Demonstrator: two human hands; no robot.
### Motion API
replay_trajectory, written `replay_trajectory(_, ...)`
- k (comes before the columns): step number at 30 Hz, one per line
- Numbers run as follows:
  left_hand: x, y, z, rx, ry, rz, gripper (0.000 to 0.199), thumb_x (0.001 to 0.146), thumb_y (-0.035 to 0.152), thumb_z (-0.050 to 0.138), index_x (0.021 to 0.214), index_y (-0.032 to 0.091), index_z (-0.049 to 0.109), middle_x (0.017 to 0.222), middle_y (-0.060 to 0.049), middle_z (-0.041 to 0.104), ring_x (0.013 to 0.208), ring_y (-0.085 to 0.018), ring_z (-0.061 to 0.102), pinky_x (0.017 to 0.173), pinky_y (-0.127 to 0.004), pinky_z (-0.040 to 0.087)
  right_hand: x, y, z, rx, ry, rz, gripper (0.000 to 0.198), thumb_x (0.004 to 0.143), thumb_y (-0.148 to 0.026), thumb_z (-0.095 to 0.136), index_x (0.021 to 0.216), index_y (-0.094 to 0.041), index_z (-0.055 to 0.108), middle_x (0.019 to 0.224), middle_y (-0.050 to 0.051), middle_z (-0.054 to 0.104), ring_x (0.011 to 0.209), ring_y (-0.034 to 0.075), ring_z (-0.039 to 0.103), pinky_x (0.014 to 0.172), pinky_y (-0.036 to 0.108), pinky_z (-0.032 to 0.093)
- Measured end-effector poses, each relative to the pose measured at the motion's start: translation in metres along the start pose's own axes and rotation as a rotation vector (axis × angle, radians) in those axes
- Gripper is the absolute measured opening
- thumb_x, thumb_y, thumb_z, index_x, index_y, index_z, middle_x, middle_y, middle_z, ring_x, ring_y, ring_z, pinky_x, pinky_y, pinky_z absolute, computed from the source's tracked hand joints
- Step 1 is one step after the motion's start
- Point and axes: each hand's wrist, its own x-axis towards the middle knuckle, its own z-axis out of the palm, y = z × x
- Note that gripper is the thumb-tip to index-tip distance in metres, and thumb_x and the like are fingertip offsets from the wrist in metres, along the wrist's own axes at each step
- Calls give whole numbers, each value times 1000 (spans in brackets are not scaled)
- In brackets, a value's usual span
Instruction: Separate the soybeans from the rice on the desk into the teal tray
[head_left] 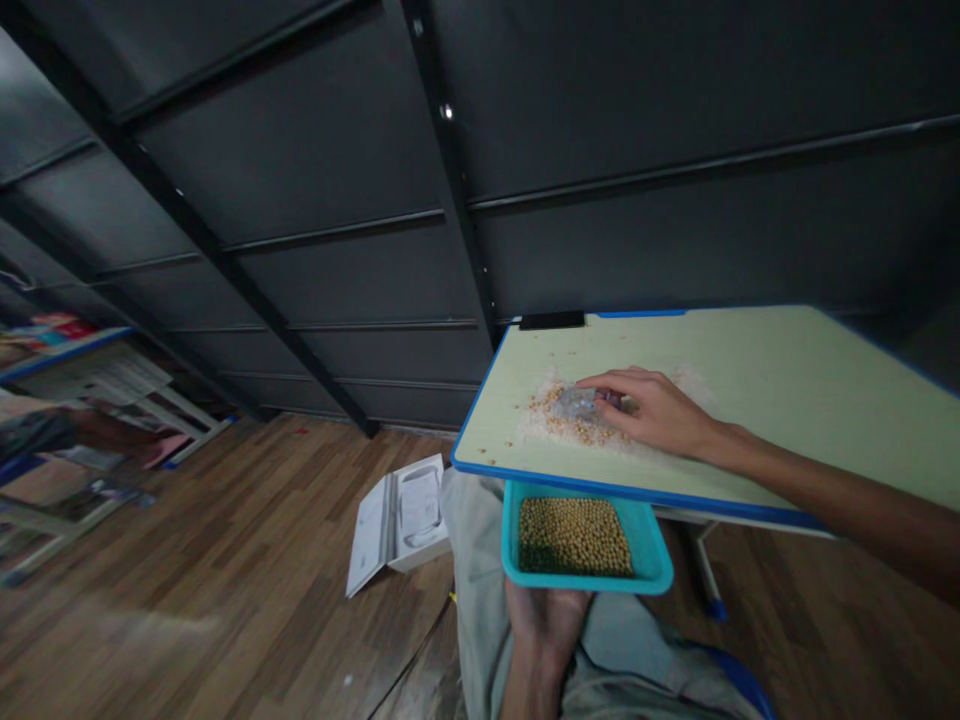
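Note:
Just below the table's front edge, my left hand (546,615) holds up a turquoise plastic tray (651,545) from underneath. Round, tan soybeans (574,535) cover much of its bottom. My right hand (649,408) rests over the tabletop, its fingers closed around a clear plastic piece (576,404) that looks like a small cup or bottle lying on its side; its exact kind is unclear. White grains like rice (534,425) and loose soybeans (589,432) lie scattered around it.
The pale green table (780,385) has a blue rim and a black strip (552,321) at its back left corner. An opened white box (401,515) sits on the wooden floor, near a dark cable (412,655). Another person's leg (112,437) shows by a table at far left.

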Motion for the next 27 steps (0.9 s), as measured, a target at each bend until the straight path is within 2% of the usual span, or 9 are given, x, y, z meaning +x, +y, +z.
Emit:
replay_trajectory(10, 0, 1, 9, -30, 2, -15, 37, 100, 35, 50, 127, 22, 72, 135, -13, 70, 137, -37, 55, 117, -64, 38, -3, -4, 5, 67, -72, 1, 34, 98, -24, 57, 130, -24, 69, 108, 8, 78, 83, 20, 69, 80, 39, 53)
replay_trajectory(15, 0, 1, 10, -58, -1, -17, 37, 101, 34, 49, 128, 21, 71, 139, -14, 68, 139, -36, 53, 117, -61, 38, -3, -7, 5, 86, -106, -36, 34, 99, -25, 56, 130, -23, 70, 107, 8, 78, 87, 21, 70, 83, 38, 54)
replay_trajectory(21, 0, 1, 10, -45, -11, 3, 39, 102, 35, 47, 132, 23, 68, 142, -13, 66, 138, -34, 54, 117, -62, 39, -3, -9, 10, 115, -128, -80, 35, 100, -23, 56, 132, -23, 69, 125, 7, 76, 104, 23, 71, 94, 41, 54)
replay_trajectory(27, 0, 0, 12, -65, -19, -13, 40, 102, 36, 47, 134, 23, 67, 144, -13, 64, 139, -34, 53, 117, -60, 38, -6, -10, 11, 143, -133, -102, 35, 100, -21, 56, 132, -24, 69, 124, 6, 76, 106, 22, 72, 95, 41, 55)
